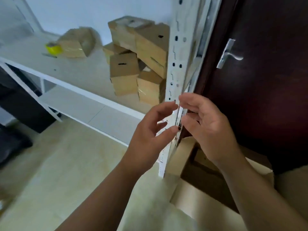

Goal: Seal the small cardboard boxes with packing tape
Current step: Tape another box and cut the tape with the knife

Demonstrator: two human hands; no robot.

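Observation:
Several small cardboard boxes [139, 57] are piled on the white shelf [80, 72] against its right upright. One more small box [75, 43] lies further left on the shelf, blurred, beside a yellow roll of packing tape [53, 48]. My left hand [150, 135] and my right hand [206, 125] are raised in front of the upright, below the pile, facing each other with fingers loosely spread. Neither hand holds anything that I can make out.
The white slotted metal upright [177, 67] of the shelf runs between my hands. A dark door [266, 80] with a metal handle [229, 53] is on the right. A large open cardboard box [180, 157] stands on the floor below my right hand. Dark objects sit at the far left.

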